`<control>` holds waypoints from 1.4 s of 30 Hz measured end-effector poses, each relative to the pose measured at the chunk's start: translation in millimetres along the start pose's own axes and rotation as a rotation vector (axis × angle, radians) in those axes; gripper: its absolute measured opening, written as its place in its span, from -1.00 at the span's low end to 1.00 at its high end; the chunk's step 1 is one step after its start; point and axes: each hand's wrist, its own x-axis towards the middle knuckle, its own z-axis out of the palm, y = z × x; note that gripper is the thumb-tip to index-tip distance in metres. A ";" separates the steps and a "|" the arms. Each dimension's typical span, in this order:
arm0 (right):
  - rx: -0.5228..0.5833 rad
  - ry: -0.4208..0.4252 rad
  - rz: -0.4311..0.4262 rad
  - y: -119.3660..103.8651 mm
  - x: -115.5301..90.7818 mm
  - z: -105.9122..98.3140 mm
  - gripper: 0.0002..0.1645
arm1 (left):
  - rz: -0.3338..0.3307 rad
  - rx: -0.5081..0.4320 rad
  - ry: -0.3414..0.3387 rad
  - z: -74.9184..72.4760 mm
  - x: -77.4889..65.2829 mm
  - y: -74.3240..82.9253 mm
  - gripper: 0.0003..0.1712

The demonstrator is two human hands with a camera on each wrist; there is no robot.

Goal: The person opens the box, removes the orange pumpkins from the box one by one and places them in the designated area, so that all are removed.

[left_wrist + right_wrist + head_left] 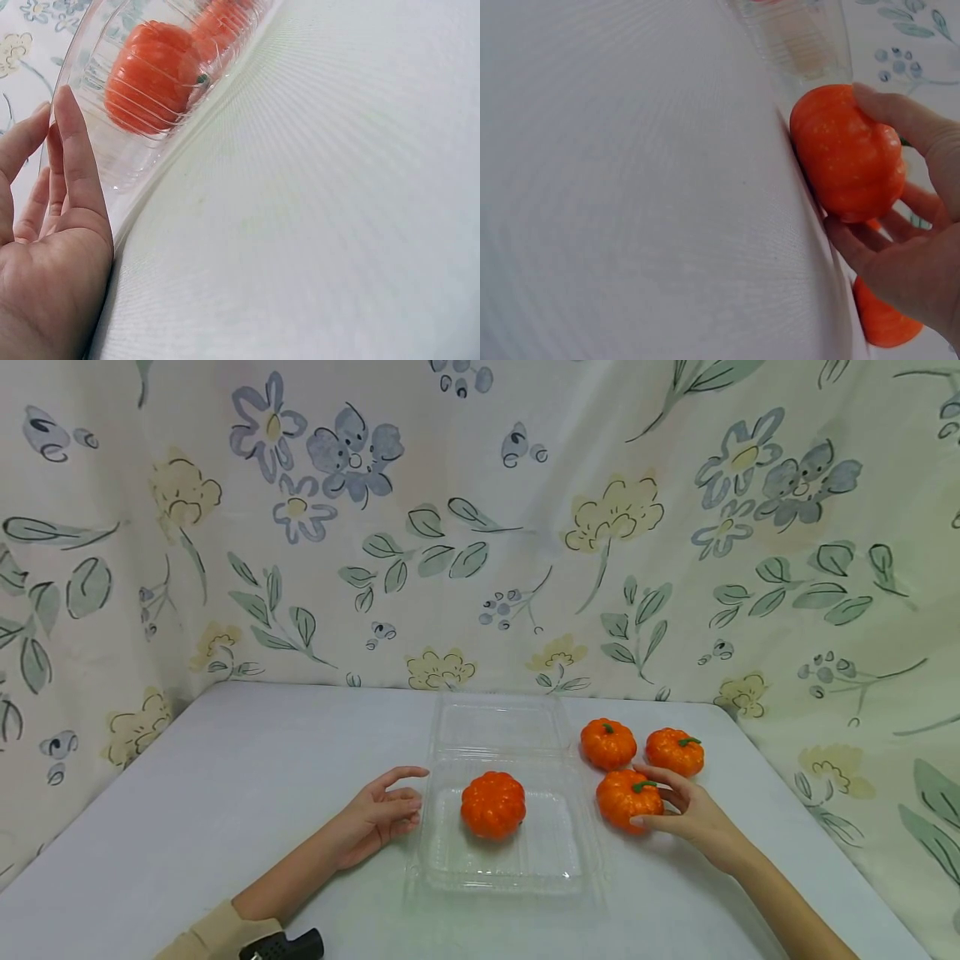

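Note:
My right hand (693, 818) grips a small orange pumpkin (628, 802) with a green stem, just right of the clear plastic container (450, 872). In the right wrist view, the thumb lies on one side of this pumpkin (844, 150) and the fingers on the other. At the container's left side is my left hand (375, 818), its loosely bent fingertips right at the rim, as the left wrist view also shows. Inside the container's base rests another orange pumpkin (492, 806). The container's lid (498, 727) is folded back, away from me.
Two more pumpkins, one on the left (607, 744) and one on the right (675, 753), sit behind my right hand on the white table (300, 735). A floral curtain (480, 527) hangs behind the table and along its sides.

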 end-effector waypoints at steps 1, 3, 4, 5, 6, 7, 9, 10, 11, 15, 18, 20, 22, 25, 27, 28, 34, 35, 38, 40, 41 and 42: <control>-0.001 -0.003 0.005 0.1 -0.1 -0.1 -0.11 | 0.000 0.001 0.001 0.0 0.1 0.0 -0.53; 0.000 -0.008 0.012 0.5 0.0 -0.1 -0.10 | -0.004 -0.001 0.006 0.0 0.2 0.0 -0.53; 0.002 -0.011 0.014 0.7 0.0 -0.1 -0.09 | -0.007 0.000 0.010 0.2 0.2 0.0 -0.53; 0.004 -0.013 0.015 0.7 0.0 0.0 -0.08 | -0.008 -0.001 0.012 0.1 0.2 0.0 -0.53; 0.006 -0.015 0.016 0.8 0.0 0.2 -0.08 | -0.009 -0.001 0.013 0.1 0.2 0.0 -0.53; 0.007 -0.016 0.015 0.9 0.1 0.3 -0.08 | -0.010 -0.003 0.014 -0.1 0.4 -0.1 -0.53; 0.002 -0.017 0.013 0.8 0.2 0.3 -0.07 | -0.011 -0.007 0.014 0.1 0.2 0.2 -0.54; -0.004 -0.017 0.013 0.6 0.2 0.3 -0.07 | -0.010 -0.007 0.012 -0.1 0.3 0.1 -0.54; -0.009 -0.017 0.013 0.5 0.3 0.2 -0.07 | -0.009 -0.008 0.011 -0.1 0.2 0.3 -0.54; -0.021 -0.026 0.021 0.0 0.3 0.0 -0.07 | -0.004 -0.009 0.004 -0.7 0.0 0.7 -0.55; -0.021 -0.034 0.024 -0.2 0.4 -0.4 -0.06 | -0.004 -0.011 0.006 -1.0 0.1 0.8 -0.55; -0.021 -0.036 0.020 -0.1 0.6 -0.9 -0.06 | -0.006 -0.013 0.007 -0.8 0.2 0.9 -0.55; -0.018 -0.038 0.014 0.1 0.7 -1.4 -0.07 | -0.011 -0.012 0.013 -0.7 0.3 0.7 -0.55; -0.009 -0.044 0.010 0.4 0.7 -2.0 -0.07 | -0.014 -0.010 0.018 -0.5 0.4 0.5 -0.55; -0.010 -0.049 0.014 0.3 0.5 -2.4 -0.07 | -0.017 -0.010 0.021 -0.3 0.5 0.2 -0.55; -0.013 -0.051 0.016 0.3 0.5 -2.6 -0.07 | -0.017 -0.009 0.022 -0.3 0.5 0.1 -0.54; -0.019 -0.060 0.030 -1.7 -0.6 -4.9 -0.09 | -0.022 -0.008 0.028 0.3 0.7 -0.5 -0.54; -0.016 -0.059 0.030 -2.6 -0.9 -5.3 -0.10 | -0.023 -0.008 0.028 0.1 0.7 -0.5 -0.54; -0.016 -0.059 0.017 -4.8 -1.6 -7.1 -0.11 | -0.022 -0.011 0.027 -0.2 0.5 -0.4 -0.54; -0.023 -0.053 0.012 -6.4 -2.2 -8.8 -0.13 | -0.020 -0.012 0.023 -0.2 0.3 -0.1 -0.54; -0.028 -0.048 0.009 -7.2 -2.5 -9.8 -0.14 | -0.018 -0.012 0.021 -0.2 0.2 0.0 -0.55; -0.037 -0.046 0.004 -7.8 -2.8 -10.9 -0.14 | -0.017 -0.013 0.020 -0.1 0.0 0.2 -0.55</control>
